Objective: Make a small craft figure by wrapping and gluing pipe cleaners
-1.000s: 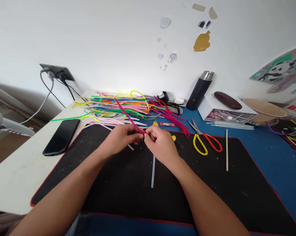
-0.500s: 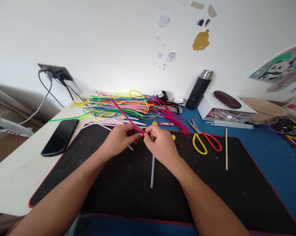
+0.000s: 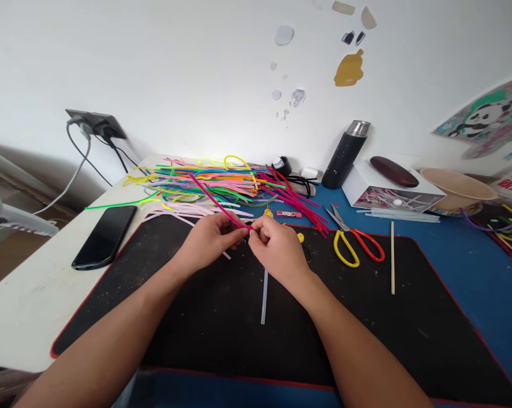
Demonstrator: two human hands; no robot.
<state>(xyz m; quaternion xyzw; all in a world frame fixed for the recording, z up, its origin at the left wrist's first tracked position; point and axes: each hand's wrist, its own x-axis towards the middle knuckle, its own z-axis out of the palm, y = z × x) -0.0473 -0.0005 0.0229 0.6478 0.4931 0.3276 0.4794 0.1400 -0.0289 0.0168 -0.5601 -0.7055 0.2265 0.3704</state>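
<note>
A magenta pipe cleaner (image 3: 213, 199) is pinched between both hands over the back of the black mat (image 3: 222, 323). My left hand (image 3: 211, 238) grips it with thumb and fingertips, and its long free part slants up to the left. Close beside it, my right hand (image 3: 277, 243) pinches the same pipe cleaner near its other end; that end is hidden by the fingers. A translucent glue stick (image 3: 264, 297) lies on the mat just below my right hand. Small yellow pieces (image 3: 301, 238) show partly behind that hand.
Behind the hands lies a pile of coloured pipe cleaners (image 3: 205, 184). Scissors (image 3: 345, 241) and a pale stick (image 3: 392, 258) lie to the right. A phone (image 3: 105, 238) is at left. A black flask (image 3: 345, 156), white box (image 3: 392, 190) and bowl (image 3: 457, 184) stand at the back.
The free end of the magenta pipe cleaner has dipped slightly down and left. Both hands keep nearly the same place and grip.
</note>
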